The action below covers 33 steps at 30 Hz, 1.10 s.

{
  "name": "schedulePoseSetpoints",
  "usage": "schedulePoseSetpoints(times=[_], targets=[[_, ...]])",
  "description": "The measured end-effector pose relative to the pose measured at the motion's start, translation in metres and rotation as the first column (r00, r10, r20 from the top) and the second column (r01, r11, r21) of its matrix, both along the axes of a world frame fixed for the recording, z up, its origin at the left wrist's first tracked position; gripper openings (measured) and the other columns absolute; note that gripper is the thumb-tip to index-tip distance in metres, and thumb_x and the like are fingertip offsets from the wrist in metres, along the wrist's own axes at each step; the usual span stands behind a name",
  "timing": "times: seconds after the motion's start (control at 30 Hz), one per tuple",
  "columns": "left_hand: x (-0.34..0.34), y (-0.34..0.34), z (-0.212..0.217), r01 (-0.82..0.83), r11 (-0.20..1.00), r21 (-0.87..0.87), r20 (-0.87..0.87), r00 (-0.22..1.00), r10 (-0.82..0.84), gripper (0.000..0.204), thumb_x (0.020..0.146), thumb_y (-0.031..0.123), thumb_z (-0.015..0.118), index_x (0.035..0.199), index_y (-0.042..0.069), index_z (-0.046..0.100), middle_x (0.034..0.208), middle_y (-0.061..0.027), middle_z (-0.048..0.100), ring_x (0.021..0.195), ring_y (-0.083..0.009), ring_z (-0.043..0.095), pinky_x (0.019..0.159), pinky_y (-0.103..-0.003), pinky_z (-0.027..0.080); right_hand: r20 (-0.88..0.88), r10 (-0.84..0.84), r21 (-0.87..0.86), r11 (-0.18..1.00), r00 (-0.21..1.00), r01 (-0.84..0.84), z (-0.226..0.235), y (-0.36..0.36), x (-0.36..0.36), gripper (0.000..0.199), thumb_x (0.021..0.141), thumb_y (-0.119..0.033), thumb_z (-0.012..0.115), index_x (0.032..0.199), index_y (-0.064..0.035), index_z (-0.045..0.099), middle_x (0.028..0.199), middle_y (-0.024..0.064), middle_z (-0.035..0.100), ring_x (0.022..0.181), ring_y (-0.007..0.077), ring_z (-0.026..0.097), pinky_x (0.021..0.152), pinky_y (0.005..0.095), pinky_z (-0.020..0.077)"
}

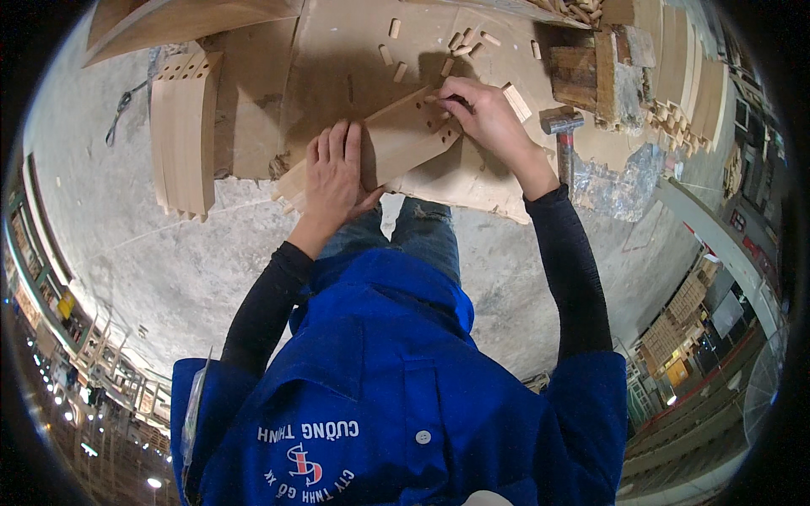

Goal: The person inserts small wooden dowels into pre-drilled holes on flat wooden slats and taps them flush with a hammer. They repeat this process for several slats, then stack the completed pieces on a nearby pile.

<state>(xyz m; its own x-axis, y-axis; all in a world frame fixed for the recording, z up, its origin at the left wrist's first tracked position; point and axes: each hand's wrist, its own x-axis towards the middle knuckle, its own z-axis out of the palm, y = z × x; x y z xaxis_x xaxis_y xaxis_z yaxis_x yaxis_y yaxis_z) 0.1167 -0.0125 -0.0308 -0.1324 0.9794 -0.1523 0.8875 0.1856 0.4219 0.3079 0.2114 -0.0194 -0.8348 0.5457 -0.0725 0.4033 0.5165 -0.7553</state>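
A pale wooden board (pixel 396 139) with drilled holes lies slanted across a brown sheet (pixel 354 59) on the floor. My left hand (pixel 335 173) presses flat on the board's near end, fingers spread. My right hand (pixel 479 110) pinches a small wooden dowel at the holes on the board's far end. Several loose dowels (pixel 462 40) are scattered on the sheet just beyond the board.
A stack of similar boards (pixel 184 131) stands to the left. A hammer (pixel 563 135) lies right of my right wrist, beside dark wood blocks (pixel 582 76) and more stacked parts (pixel 675 118). Grey concrete floor (pixel 126 236) surrounds the sheet.
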Motion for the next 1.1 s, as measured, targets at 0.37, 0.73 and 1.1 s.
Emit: schedulePoseSetpoints(times=[0.37,0.73,1.1], targets=[[0.0,-0.003,-0.007,0.026,1.0,-0.003,-0.046,0.999,-0.026,0.114,0.066,0.057,0.082,0.15,-0.002,0.034,0.144,-0.0224,0.042,0.135,-0.0406,0.039,0.115,-0.052,0.029,0.264,0.197,0.195,0.948,0.944,-0.252,0.014,0.006,-0.028,0.032,0.079,0.008,0.055,0.109,0.0017,0.064,0.098,0.0215,0.069,0.097,0.0429,0.066,0.086,0.0496,0.0539],[-0.001,0.0,-0.001,0.033,0.999,-0.025,-0.046,0.998,-0.034,0.116,0.061,0.052,0.084,0.15,-0.002,0.033,0.143,-0.0223,0.043,0.134,-0.0396,0.04,0.116,-0.05,0.029,0.203,0.169,0.178,0.962,0.964,-0.206,0.01,0.007,-0.026,0.032,0.078,0.008,0.056,0.107,0.0022,0.066,0.095,0.0221,0.07,0.095,0.0434,0.067,0.086,0.0499,0.0531],[-0.003,0.0,0.002,0.037,0.999,0.038,0.001,0.999,-0.037,0.114,0.061,0.05,0.085,0.148,-0.002,0.034,0.142,-0.0238,0.043,0.133,-0.0418,0.041,0.115,-0.051,0.031,0.318,-0.163,0.309,0.949,0.934,0.061,-0.032,0.014,-0.086,0.037,0.086,-0.038,0.078,0.099,-0.0044,0.07,0.087,0.0159,0.072,0.089,0.0385,0.07,0.079,0.048,0.0552]])
